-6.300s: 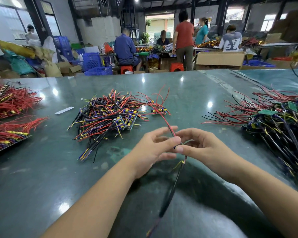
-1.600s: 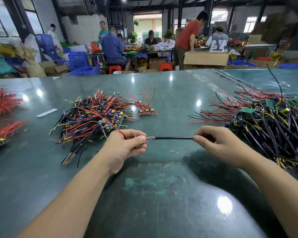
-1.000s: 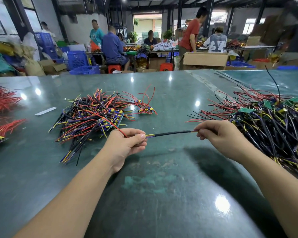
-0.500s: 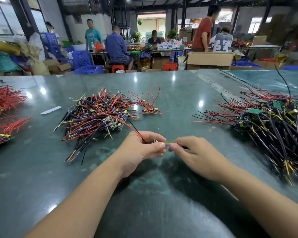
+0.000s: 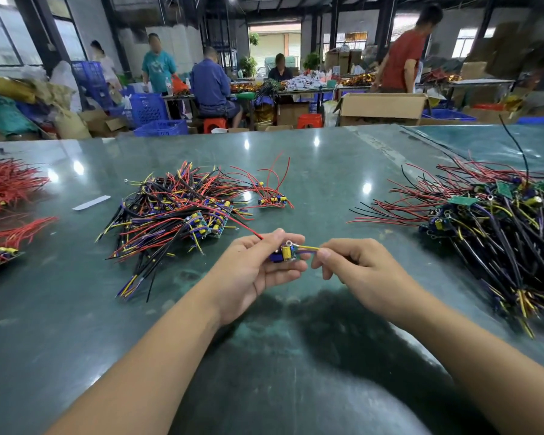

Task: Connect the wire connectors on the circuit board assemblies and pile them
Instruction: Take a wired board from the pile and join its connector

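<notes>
Over the middle of the dark green glossy counter [image 5: 296, 158], nearer its front edge, the person's left hand [image 5: 258, 271] has its grip curled round a small circuit board assembly with a yellow capacitor and blue parts [image 5: 284, 254], thumb on top and fingers beneath, while the right hand [image 5: 355, 265] pinches the yellow and purple wires [image 5: 307, 249] where they leave the board, fingers closed tight on them. The risk from here, as I judge it, is a hard or skewed tug on those thin leads, which could strain the solder joints or leave the connector half seated; a loose red wire [image 5: 248, 230] trailing back off the left hand could also snag the tangled heap of wired boards [image 5: 176, 215] toward the counter's left side. The board looks tiny and crowded, a small metal ring terminal [image 5: 288, 244] standing above it. A second, darker heap of assemblies [image 5: 500, 227] lies at the right edge.
</notes>
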